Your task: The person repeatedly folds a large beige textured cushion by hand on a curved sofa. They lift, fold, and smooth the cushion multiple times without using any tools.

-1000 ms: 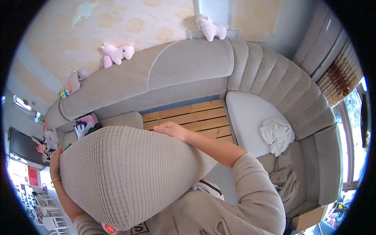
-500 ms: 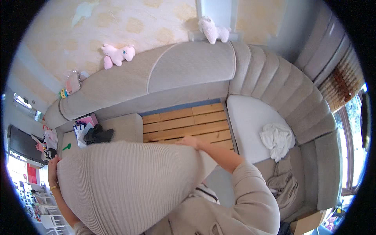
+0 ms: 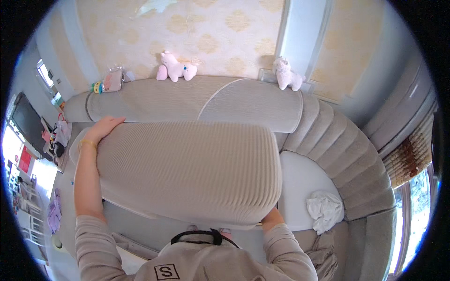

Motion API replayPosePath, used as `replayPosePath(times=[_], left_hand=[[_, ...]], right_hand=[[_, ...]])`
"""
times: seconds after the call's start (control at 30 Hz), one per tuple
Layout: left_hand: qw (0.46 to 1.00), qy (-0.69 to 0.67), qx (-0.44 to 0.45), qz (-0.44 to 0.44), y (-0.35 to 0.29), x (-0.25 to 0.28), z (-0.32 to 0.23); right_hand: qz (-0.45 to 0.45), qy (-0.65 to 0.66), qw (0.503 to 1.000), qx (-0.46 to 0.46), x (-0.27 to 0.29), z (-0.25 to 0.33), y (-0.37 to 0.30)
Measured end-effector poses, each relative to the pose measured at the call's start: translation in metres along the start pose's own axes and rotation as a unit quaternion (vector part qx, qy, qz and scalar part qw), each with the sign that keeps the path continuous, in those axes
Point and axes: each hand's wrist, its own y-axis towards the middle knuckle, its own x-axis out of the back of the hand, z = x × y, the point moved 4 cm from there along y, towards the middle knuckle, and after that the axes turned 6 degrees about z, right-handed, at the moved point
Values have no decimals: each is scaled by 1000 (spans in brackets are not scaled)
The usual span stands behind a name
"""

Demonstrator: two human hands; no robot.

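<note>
Plainly, the large sofa cushion (image 3: 187, 173) filled the middle of the view: a broad, thick slab covered in beige-grey fabric with fine ribbing running front to back, its corners rounded and its near edge curving under in a soft fold. It was held flat and level in the air above the seat of the curved grey sofa (image 3: 328, 150), just in front of the backrest. The left hand (image 3: 104, 127) lay over the cushion's far left corner, fingers spread flat on the fabric and the thumb hooked round the edge, a thin bracelet at the wrist. The right hand (image 3: 271, 217) was under the near right corner; only the wrist and the heel of the hand showed, so how its fingers gripped could not be told. To the right of the cushion a pale seat pad (image 3: 300, 187) lay bare, with a crumpled white cloth (image 3: 324, 210) on it. On top of the backrest stood a pink plush toy (image 3: 174, 67) and a white plush toy (image 3: 287, 74).
</note>
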Motion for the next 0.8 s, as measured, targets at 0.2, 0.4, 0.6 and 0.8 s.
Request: replayPosePath(times=[0.2,0.4,0.6,0.8], left_hand=[[996,-12,-31,80,42,-32,-73],[990,81,-67,93,126,-66,-102],[985,63,-108,117,137,-68,-111],[979,-16,-92,183,166,-66,-98]], right_hand=[[-357,361,857,-90,128,-43,-77],[-575,353,676,295,285,116,-249],[-494,105,837,213,315,159,-237],[-497,169,842,125,323,166,-228]])
